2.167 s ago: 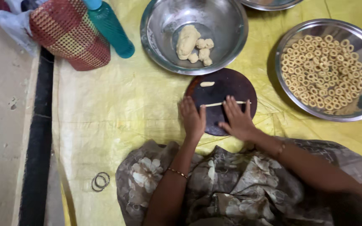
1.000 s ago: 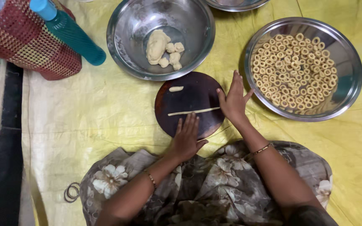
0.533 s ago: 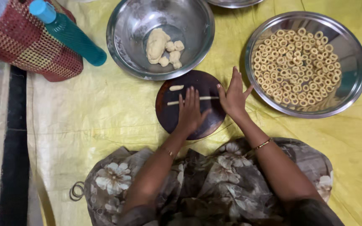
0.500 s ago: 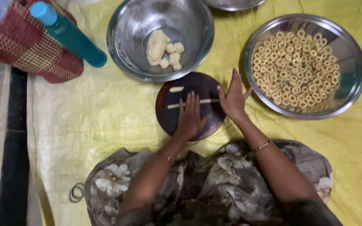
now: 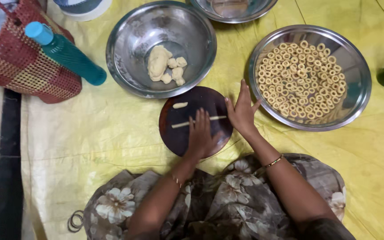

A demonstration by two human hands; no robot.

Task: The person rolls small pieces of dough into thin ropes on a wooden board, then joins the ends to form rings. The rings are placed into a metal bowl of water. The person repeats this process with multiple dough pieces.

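**Head view: flat palms on dough strand**

Left hand (image 5: pixel 201 135) flat, fingers extended, pressed on thin dough strand (image 5: pixel 199 121); nothing grasped. Right hand (image 5: pixel 242 111) open, fingers spread, at strand's right end, over edge of round dark board (image 5: pixel 174 133). Small dough piece (image 5: pixel 180 105) near board's upper left. Beyond board: steel bowl (image 5: pixel 125 58) with dough lumps (image 5: pixel 163 66). Right: steel plate (image 5: pixel 356 84) of dough rings (image 5: pixel 303 75). All on yellow sheet (image 5: pixel 90 133).

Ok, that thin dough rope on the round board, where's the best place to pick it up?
Probably by its left end: the dough rope lies flat across the dark board, and that end sticks out free, while the left hand covers its middle and the right hand crowds the other end. Pinch gently from above.
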